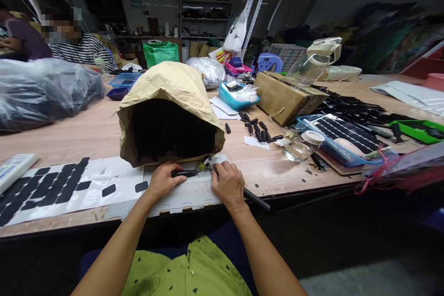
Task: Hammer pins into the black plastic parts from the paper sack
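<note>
My left hand [163, 182] rests on a white board [194, 197] at the table's front edge, its fingers pinched on a slim black part [186, 173] that lies on the board. In my right hand [229, 185] is a small hammer [257, 199], its black handle pointing down to the right. The hammer's metal head, with a yellow-green face, is beside the right end of the black part; whether they touch I cannot tell. Right behind both hands lies a large brown paper bag [166, 78], its dark mouth facing me. What is inside is too dark to make out.
A sheet of black stickers [104, 173] lies to the left. Several black pieces [258, 129] are scattered right of the bag. Farther right are a cardboard box [282, 95], a glass dish [296, 151] and a blue basket [343, 148]. Two people sit across the table, far left.
</note>
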{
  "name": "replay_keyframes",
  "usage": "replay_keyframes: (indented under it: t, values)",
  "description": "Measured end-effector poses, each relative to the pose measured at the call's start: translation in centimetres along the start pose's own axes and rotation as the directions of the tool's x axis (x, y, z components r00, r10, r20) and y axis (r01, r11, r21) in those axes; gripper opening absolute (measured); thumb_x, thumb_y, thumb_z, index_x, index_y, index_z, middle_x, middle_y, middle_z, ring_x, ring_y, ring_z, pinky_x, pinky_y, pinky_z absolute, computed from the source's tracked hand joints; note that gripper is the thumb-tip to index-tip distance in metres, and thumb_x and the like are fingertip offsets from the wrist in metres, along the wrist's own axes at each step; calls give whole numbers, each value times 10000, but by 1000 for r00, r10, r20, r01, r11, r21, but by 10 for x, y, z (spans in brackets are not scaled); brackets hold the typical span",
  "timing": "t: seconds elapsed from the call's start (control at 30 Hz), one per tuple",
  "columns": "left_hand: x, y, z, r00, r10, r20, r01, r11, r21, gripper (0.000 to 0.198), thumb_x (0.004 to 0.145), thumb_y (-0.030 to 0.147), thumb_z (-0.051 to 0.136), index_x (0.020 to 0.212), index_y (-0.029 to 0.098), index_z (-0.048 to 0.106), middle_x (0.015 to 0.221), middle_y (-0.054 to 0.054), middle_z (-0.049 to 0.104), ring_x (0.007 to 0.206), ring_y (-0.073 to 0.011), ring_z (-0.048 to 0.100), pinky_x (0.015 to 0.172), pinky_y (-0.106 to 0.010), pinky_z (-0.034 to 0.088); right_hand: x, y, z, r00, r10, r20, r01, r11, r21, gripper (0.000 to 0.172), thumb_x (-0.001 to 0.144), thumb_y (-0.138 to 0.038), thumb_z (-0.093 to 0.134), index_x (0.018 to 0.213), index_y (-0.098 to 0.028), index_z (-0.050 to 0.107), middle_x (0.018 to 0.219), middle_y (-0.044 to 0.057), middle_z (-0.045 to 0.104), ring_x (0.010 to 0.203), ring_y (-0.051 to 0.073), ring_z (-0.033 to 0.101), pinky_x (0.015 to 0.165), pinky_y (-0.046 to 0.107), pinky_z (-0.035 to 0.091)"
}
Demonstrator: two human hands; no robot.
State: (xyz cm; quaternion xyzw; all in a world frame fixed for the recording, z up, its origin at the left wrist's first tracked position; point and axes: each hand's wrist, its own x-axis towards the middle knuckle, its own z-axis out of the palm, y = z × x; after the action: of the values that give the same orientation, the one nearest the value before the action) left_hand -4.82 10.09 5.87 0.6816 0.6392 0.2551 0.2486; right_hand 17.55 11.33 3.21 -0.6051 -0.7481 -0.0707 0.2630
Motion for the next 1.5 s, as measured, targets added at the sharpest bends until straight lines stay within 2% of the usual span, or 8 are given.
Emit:
replay_keyframes:
  t: [0.1,0.23,0.37,0.47,0.67,1.03,1.2,1.5]
  values:
    - [-1,0,-1,1000,10,-15,-10,1000,-25,272,741,379,688,941,203,740,915,-38,710,798,-190,617,734,-293,455,1,2,-4,999,-8,43,7,999,39,112,868,-206,554,886,-182,662,880,59,626,835,194,503,727,305,326]
    - [-2,2,-1,1000,-19,-14,18,999,-46,261,736,332,684,955,197,731,891,-30,715,754,-179,607,695,-283,447,-7,-6,-14,1000,7,4,-8,978,208,194,929,-229,475,1000,-191,652,926,58,632,851,182,557,734,283,400]
    - [-2,0,0,1000,-6,-8,5,998,-69,237,746,318,681,940,194,735,877,-31,707,749,-173,602,697,-279,448,-18,-22,-20,999,-30,17,17,867,497,281,969,-261,408,1144,-207,621,1012,70,647,935,178,608,812,282,478]
    - [-2,-3,1,1000,15,-10,-16,995,-101,241,754,305,681,956,191,743,902,-35,705,791,-179,617,737,-284,459,-20,-34,-20,996,-75,44,35,811,585,314,975,-247,397,1197,-198,612,1031,78,659,980,186,618,876,305,495]
    - [-2,-8,1,999,36,4,-35,988,-151,243,754,284,682,970,203,757,927,-38,708,859,-192,629,796,-289,467,-16,-47,-26,996,-88,19,58,790,610,325,975,-238,403,1215,-196,618,1010,76,663,953,177,625,859,295,512]
    - [-3,-5,-4,996,75,39,-69,987,-149,282,785,270,628,1028,204,757,914,-41,679,834,-185,608,792,-283,467,-20,-52,-25,990,-139,-17,123,810,574,344,974,-219,394,1241,-204,609,996,80,656,925,173,629,837,286,523]
    - [-2,-5,-4,995,84,53,-75,986,-149,237,811,292,604,965,221,771,890,-30,679,845,-181,604,800,-273,465,-22,-53,-21,977,-214,-1,189,862,471,360,965,-196,397,1254,-203,611,950,69,645,860,157,639,765,245,528]
    - [-2,-8,-1,998,65,17,-61,984,-165,264,783,262,629,1003,220,769,927,-42,697,850,-190,619,793,-286,469,-22,-44,-20,988,-155,14,126,853,507,350,973,-225,389,1239,-206,618,992,76,658,916,169,638,821,268,522]
